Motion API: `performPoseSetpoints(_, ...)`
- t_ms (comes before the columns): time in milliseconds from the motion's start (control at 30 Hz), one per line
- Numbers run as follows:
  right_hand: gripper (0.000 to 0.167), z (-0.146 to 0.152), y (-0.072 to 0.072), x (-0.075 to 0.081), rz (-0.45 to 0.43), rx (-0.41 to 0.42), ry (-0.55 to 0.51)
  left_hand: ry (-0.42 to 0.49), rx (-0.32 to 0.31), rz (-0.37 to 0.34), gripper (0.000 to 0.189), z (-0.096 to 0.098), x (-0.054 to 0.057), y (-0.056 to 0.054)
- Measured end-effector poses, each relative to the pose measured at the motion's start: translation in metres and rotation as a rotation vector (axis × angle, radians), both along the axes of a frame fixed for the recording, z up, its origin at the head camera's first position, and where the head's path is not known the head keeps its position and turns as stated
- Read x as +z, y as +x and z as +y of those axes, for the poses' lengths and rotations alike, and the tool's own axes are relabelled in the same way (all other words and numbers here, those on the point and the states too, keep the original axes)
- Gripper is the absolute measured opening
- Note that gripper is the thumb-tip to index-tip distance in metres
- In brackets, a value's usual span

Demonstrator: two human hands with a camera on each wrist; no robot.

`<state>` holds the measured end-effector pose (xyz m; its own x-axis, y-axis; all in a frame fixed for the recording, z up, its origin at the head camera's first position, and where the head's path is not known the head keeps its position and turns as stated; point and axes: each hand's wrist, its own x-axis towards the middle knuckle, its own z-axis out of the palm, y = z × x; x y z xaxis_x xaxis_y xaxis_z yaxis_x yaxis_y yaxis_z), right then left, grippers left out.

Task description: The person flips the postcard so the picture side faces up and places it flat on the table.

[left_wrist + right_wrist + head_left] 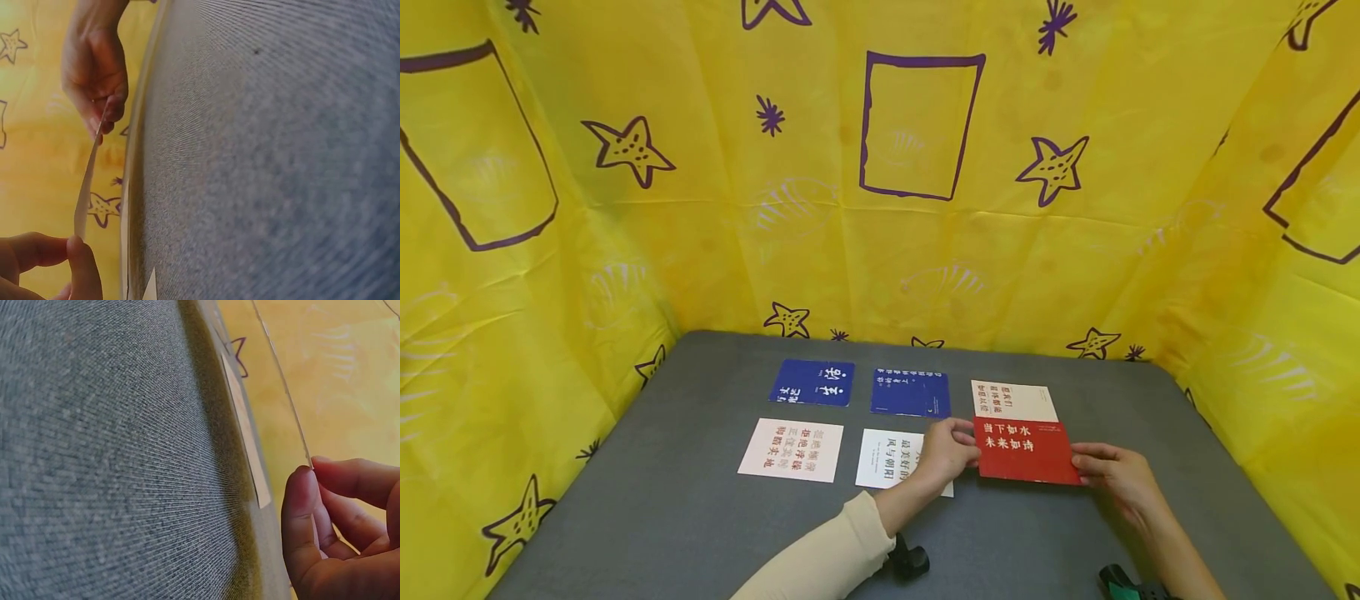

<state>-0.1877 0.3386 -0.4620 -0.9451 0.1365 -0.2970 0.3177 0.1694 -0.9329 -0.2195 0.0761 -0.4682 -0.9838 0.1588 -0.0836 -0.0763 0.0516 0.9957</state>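
A red card (1026, 457) with white lettering is held by its two short sides, raised off the table. My left hand (947, 454) pinches its left edge between thumb and finger, while my right hand (1116, 477) pinches the right edge. Both wrist views show the card nearly edge-on: a thin pale strip (89, 181) in the left one, a fine line in the right one. Behind the red card lies a cream card (1013, 400), its near part hidden. Under my left wrist a white card (880, 458) is partly covered.
Two blue cards (812, 383) (910, 392) lie in the far row on the grey table (647, 500). A pale pink card (792, 450) lies at the near left. Yellow patterned cloth (820, 267) walls the table at the back and both sides.
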Motion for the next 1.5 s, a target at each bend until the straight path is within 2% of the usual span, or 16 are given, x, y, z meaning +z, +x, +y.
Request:
performPoseSetpoints(200,0.018,0.0,0.002,-0.002,-0.005,-0.001,0.004,-0.044,-0.01,0.009,0.041,0.0,-0.001,0.003)
performPoseSetpoints(333,0.019,0.001,0.003,-0.004,-0.006,0.005,0.018,-0.123,-0.022,0.016,0.043,0.0,-0.001,0.004)
performPoseSetpoints(667,0.034,0.001,0.003,-0.006,-0.025,0.01,0.075,-0.299,-0.05,0.019,0.042,0.002,-0.005,0.004)
performPoseSetpoints(1000,0.035,-0.001,0.006,-0.008,-0.037,0.013,0.141,-0.433,-0.14,0.03,0.04,0.002,-0.002,0.008)
performPoseSetpoints(1300,0.036,0.0,0.004,-0.008,-0.036,0.016,0.159,-0.443,-0.174,0.043,0.033,-0.002,0.003,0.006)
performPoseSetpoints(1500,0.029,0.001,0.007,-0.007,-0.02,0.014,0.131,-0.373,-0.195,0.107,0.026,-0.012,0.004,0.005)
